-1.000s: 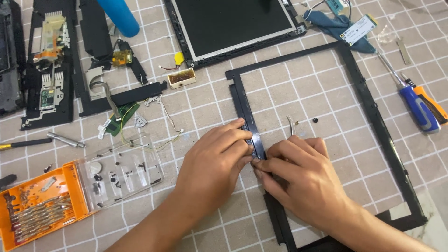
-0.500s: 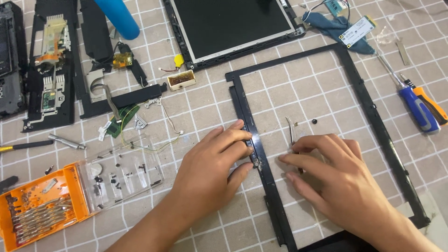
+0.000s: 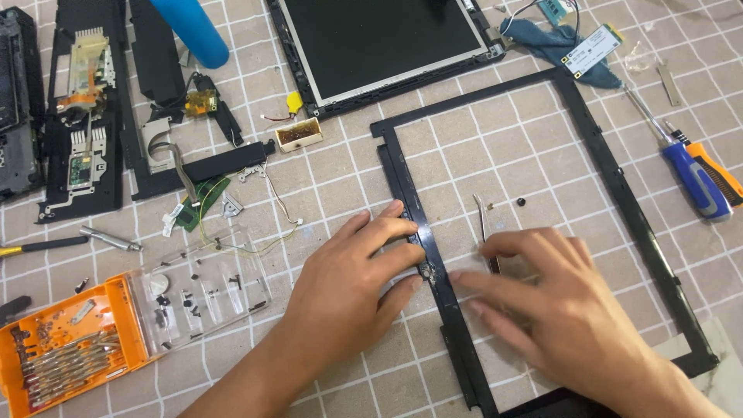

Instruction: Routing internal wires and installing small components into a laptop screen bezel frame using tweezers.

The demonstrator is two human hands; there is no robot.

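flat display panel (image 3: 391,39) at top centre, blue cylinder (image 3: 191,31) beside it, blue-handled screwdriver (image 3: 691,174) at right, orange bit case (image 3: 66,352) lower left, clear screw tray (image 3: 203,290) adjoining, green circuit board (image 3: 197,203) with loose wires

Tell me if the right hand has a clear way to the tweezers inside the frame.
Probably yes. The right hand already lies inside the black frame with its fingers at the tweezers, and only bare cloth lies around them. Motion blur hides whether it grips them.

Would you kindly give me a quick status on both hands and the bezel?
Left hand pressing on black bezel, fingers on its left bar. Right hand blurred, over tweezers inside the frame. Small black screw loose nearby.
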